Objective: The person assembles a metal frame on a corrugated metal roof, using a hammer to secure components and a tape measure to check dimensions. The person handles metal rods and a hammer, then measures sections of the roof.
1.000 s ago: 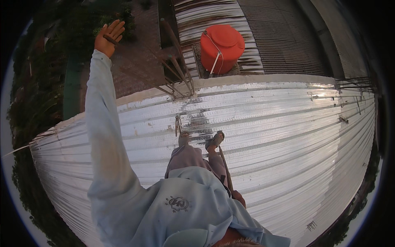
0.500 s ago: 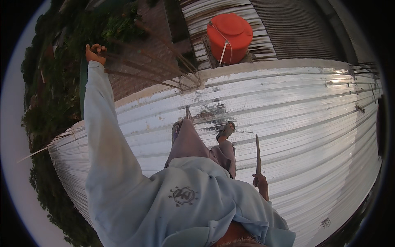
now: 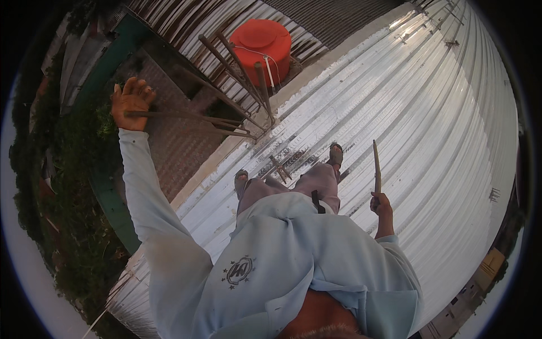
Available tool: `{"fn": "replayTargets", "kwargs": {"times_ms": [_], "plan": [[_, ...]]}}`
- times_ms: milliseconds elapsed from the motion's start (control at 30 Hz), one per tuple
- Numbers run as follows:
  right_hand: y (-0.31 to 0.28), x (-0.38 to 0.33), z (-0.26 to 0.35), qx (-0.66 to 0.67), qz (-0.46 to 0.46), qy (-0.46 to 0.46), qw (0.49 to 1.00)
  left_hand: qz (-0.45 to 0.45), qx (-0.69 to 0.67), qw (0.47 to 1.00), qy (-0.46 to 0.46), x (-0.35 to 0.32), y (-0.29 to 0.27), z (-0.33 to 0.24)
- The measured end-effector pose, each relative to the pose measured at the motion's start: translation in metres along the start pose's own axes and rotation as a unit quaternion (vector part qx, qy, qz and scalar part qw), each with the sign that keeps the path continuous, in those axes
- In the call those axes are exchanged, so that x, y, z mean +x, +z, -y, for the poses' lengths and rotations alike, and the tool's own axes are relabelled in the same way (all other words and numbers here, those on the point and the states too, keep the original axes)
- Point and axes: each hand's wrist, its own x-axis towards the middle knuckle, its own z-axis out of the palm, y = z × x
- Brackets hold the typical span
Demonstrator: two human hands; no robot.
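Atop a silvery ridged roof (image 3: 418, 141), standing with feet (image 3: 335, 155) well apart and with both hands clear of each other. Reaching out to the far left with the left hand (image 3: 131, 103) — fingers bent loosely and somewhat spread. Over the base of that hand, showing the end of a brown rod (image 3: 169, 114), one of several fanning out from the pale ledge (image 3: 307, 76); cannot tell touch from mere overlap. Gripping a long slim stick (image 3: 376, 164) by its near end with the right hand (image 3: 381, 204), fingers wrapped tight — pointing it toward the far side, to the right of the feet. Between the feet, lying on the roof, a small two-legged tool (image 3: 280, 168), too unclear to name. Beyond the ledge, just past the rods, a round red tank (image 3: 261, 51) with a white pipe (image 3: 269, 70) on its near side.
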Motion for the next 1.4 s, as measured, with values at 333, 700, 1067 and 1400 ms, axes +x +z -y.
{"fn": "replayTargets", "kwargs": {"times_ms": [333,700,1067,1400], "plan": [[0.083,-0.186,-0.215,-0.02,-0.088,0.194,0.977,-0.017,0.038,0.999,-0.034,0.007,-0.025,0.0],[0.13,-0.305,-0.312,-0.103,0.011,0.123,0.987,-0.026,0.109,0.992,-0.064,0.001,-0.024,-0.01],[0.122,-0.307,-0.328,-0.093,-0.002,0.049,0.994,0.059,0.197,0.979,-0.004,0.024,-0.001,0.019],[0.112,-0.24,-0.329,0.026,-0.091,0.236,0.967,0.035,0.21,0.976,-0.042,0.075,0.061,0.055]]}}
